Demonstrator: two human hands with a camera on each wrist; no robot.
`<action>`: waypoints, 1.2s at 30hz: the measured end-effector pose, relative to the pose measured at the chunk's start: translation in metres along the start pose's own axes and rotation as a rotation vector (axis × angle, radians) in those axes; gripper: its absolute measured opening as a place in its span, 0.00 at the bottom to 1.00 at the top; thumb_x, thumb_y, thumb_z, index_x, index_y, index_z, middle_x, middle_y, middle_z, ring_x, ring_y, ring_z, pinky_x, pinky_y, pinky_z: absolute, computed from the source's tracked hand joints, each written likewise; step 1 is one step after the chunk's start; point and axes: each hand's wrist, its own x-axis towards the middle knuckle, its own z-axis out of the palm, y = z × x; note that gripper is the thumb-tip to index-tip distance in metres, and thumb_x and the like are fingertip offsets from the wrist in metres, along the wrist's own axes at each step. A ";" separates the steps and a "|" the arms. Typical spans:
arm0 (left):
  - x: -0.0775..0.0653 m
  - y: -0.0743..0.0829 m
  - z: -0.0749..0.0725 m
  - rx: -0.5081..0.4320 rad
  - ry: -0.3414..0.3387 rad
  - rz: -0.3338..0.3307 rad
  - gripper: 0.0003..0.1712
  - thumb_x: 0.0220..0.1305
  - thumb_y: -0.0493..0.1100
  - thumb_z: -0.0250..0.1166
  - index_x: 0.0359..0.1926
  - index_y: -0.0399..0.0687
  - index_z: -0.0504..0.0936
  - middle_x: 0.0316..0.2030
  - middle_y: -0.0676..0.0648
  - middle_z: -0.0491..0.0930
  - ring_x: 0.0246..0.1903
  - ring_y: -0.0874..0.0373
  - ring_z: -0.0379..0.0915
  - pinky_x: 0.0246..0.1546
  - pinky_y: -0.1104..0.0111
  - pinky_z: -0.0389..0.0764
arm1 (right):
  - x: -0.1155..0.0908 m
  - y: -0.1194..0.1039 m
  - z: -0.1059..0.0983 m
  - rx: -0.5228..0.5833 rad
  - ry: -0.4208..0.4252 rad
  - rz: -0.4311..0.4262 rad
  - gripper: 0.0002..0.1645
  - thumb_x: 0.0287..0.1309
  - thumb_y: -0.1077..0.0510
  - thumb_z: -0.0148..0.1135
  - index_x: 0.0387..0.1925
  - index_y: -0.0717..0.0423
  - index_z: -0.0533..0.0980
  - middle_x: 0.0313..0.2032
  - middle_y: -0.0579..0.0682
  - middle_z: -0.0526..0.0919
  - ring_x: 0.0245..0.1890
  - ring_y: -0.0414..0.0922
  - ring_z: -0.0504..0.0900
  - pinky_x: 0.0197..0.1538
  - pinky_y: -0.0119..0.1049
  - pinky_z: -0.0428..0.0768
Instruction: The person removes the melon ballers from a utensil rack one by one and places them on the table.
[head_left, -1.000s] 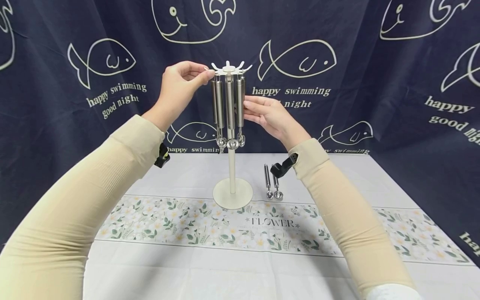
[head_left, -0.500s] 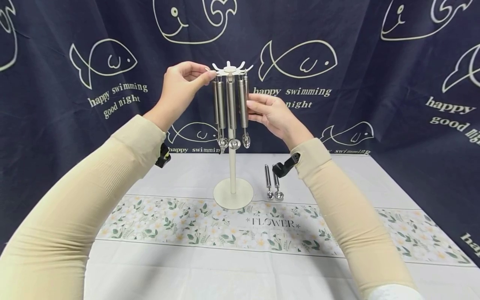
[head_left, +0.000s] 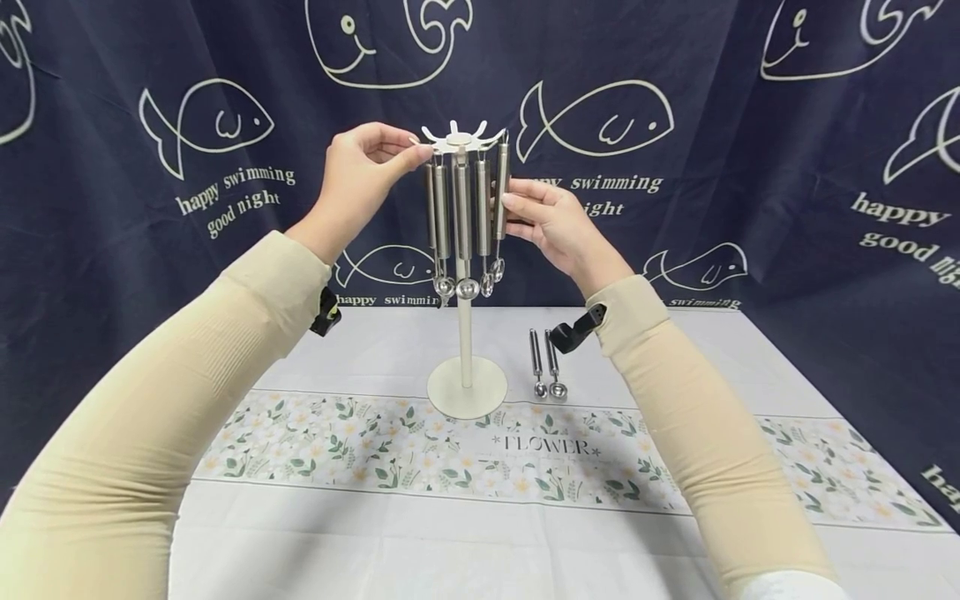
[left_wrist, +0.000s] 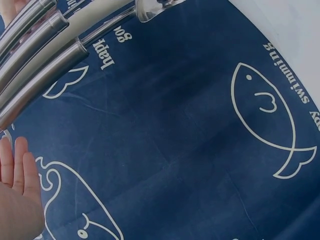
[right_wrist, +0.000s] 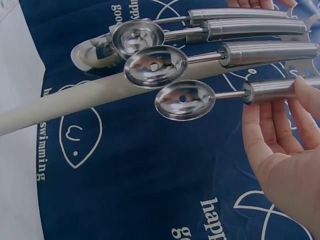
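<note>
A white rotary stand (head_left: 466, 333) rises from the table, topped by a ring of hooks (head_left: 458, 140). Several steel melon ballers (head_left: 462, 208) hang around it, bowls downward. My left hand (head_left: 367, 162) pinches a hook at the ring's left side between thumb and fingers. On the right, my right hand (head_left: 558, 225) holds one melon baller (head_left: 501, 196) by its handle, thumb in front and fingers behind. In the right wrist view, this baller's oval bowl (right_wrist: 185, 100) has a small hole. Its upper end is at a right-hand hook; whether it hangs there I cannot tell.
Two more small scoops (head_left: 536, 358) lie on the white table (head_left: 360, 542), right of the stand's round base (head_left: 467, 408). A floral printed band (head_left: 315, 442) crosses the tablecloth. Behind hangs a dark blue curtain (head_left: 420, 108) with fish drawings.
My right hand has shifted right and slightly up with the melon baller, which now stands apart from its neighbour. The hook ring has turned a little. My left hand stays nearly in place.
</note>
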 end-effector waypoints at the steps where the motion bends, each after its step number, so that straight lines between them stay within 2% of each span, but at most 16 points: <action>1: 0.000 0.000 0.000 0.005 0.001 0.001 0.16 0.52 0.51 0.75 0.39 0.48 0.85 0.28 0.59 0.82 0.33 0.67 0.79 0.39 0.76 0.73 | 0.000 0.001 0.000 0.006 -0.002 0.000 0.22 0.65 0.66 0.57 0.60 0.66 0.71 0.39 0.48 0.85 0.40 0.43 0.83 0.48 0.35 0.82; 10: 0.001 0.000 0.001 0.022 -0.009 -0.005 0.19 0.51 0.53 0.76 0.40 0.49 0.84 0.30 0.59 0.81 0.34 0.65 0.80 0.42 0.75 0.74 | -0.002 0.006 -0.013 0.043 0.032 0.001 0.20 0.64 0.65 0.59 0.56 0.64 0.73 0.40 0.50 0.84 0.42 0.45 0.82 0.47 0.34 0.83; 18: 0.001 -0.002 0.001 0.011 -0.001 0.019 0.18 0.51 0.51 0.76 0.39 0.48 0.84 0.30 0.58 0.82 0.33 0.66 0.80 0.41 0.76 0.75 | -0.002 0.012 -0.022 0.074 0.077 0.040 0.16 0.65 0.66 0.57 0.54 0.63 0.74 0.37 0.49 0.85 0.38 0.43 0.83 0.45 0.33 0.84; 26: -0.001 -0.004 -0.004 0.016 0.005 0.057 0.18 0.54 0.50 0.74 0.42 0.44 0.86 0.31 0.58 0.84 0.34 0.68 0.80 0.42 0.77 0.77 | 0.000 0.018 -0.030 0.052 0.112 0.085 0.16 0.65 0.65 0.58 0.53 0.61 0.74 0.38 0.49 0.85 0.41 0.44 0.83 0.45 0.33 0.83; 30: 0.000 -0.003 -0.005 0.031 0.003 0.078 0.16 0.57 0.48 0.72 0.42 0.42 0.86 0.30 0.59 0.85 0.34 0.69 0.80 0.42 0.77 0.77 | -0.001 0.021 -0.036 0.080 0.121 0.102 0.12 0.64 0.64 0.59 0.49 0.58 0.75 0.37 0.49 0.85 0.39 0.44 0.83 0.44 0.32 0.83; 36: -0.001 0.000 -0.004 0.040 -0.004 0.077 0.14 0.59 0.47 0.70 0.41 0.42 0.87 0.29 0.56 0.86 0.34 0.70 0.81 0.47 0.75 0.77 | -0.003 0.022 -0.040 0.124 0.118 0.104 0.06 0.63 0.64 0.60 0.42 0.55 0.77 0.35 0.49 0.86 0.35 0.43 0.83 0.42 0.33 0.83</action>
